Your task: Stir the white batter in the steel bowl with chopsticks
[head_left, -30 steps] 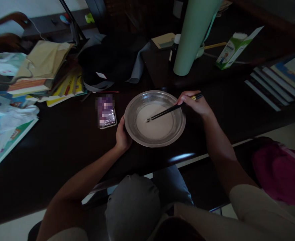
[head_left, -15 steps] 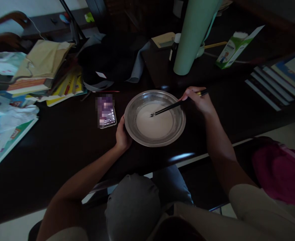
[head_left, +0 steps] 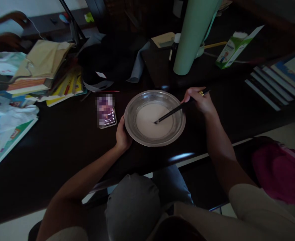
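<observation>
A round metal bowl (head_left: 131, 132) stands on the dark table, holding a pale, whitish liquid (head_left: 147, 125). My left hand (head_left: 123, 135) grips the bowl at its left side, with most of the fingers hidden behind the wall. Above the bowl's right rim, my right hand (head_left: 199, 100) is closed around a pair of black chopsticks (head_left: 173, 111) with gold bands near the top. Their tips dip into the liquid close to the middle of the bowl. Just left of the bowl lies a lit phone (head_left: 107, 112), its screen partly blurred.
Behind the bowl rises a tall green cylinder (head_left: 196, 36) beside a dark bottle (head_left: 174, 50). A green-and-white box (head_left: 227, 55) and stacked books (head_left: 275, 83) are to the right. Books and papers (head_left: 43, 67) crowd the left, near a black bag (head_left: 112, 60).
The chopstick tips have shifted slightly right and toward me in the liquid, and the two sticks now look closer together. The bowl and my left hand have stayed put.
</observation>
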{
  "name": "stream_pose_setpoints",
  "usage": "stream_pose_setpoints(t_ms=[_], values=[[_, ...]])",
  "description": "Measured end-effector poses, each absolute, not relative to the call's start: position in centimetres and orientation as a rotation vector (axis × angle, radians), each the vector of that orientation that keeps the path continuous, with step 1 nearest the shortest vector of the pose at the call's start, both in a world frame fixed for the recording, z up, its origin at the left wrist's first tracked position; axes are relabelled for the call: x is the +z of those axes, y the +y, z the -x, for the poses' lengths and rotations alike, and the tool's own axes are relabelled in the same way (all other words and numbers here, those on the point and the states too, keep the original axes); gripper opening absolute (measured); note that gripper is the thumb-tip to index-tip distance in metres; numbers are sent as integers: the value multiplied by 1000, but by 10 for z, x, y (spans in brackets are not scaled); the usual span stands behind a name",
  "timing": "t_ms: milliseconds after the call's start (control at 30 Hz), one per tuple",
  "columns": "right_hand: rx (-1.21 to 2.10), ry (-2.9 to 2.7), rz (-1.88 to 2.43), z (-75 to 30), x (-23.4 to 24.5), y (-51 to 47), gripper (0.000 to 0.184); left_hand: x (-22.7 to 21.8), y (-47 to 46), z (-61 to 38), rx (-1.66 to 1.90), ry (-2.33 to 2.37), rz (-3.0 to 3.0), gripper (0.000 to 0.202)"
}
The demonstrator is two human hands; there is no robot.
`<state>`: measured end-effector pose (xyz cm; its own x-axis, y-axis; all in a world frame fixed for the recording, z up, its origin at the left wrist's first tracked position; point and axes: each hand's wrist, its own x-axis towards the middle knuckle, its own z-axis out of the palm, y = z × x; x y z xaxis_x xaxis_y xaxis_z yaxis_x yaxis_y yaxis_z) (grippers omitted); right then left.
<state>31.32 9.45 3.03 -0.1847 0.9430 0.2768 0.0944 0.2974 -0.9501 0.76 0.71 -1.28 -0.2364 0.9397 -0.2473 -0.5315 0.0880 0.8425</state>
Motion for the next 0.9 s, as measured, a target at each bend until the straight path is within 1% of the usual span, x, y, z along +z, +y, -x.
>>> stream_pose_setpoints(t_ms=[167,333,433,533,633,767,900], values=[[1140,-1735,936,-306,34,91,36,-16,7,-5,1478,1050,-563,27],[1022,-1550,1012,-311,32,95,39,-18,7,-5,1485,1039,-564,28],[1041,-1545,988,-313,30,95,43,-18,8,-5,1487,1051,-548,28],[1126,-1682,957,-310,31,93,38,-19,8,-5,1486,1053,-534,27],[1115,-1690,969,-308,31,94,35,-19,7,-4,1472,1046,-544,27],[1028,-1527,985,-313,30,95,39,-17,7,-5,1489,1050,-552,26],[1103,-1634,958,-311,32,92,40,-16,7,-6,1489,1051,-533,26]])
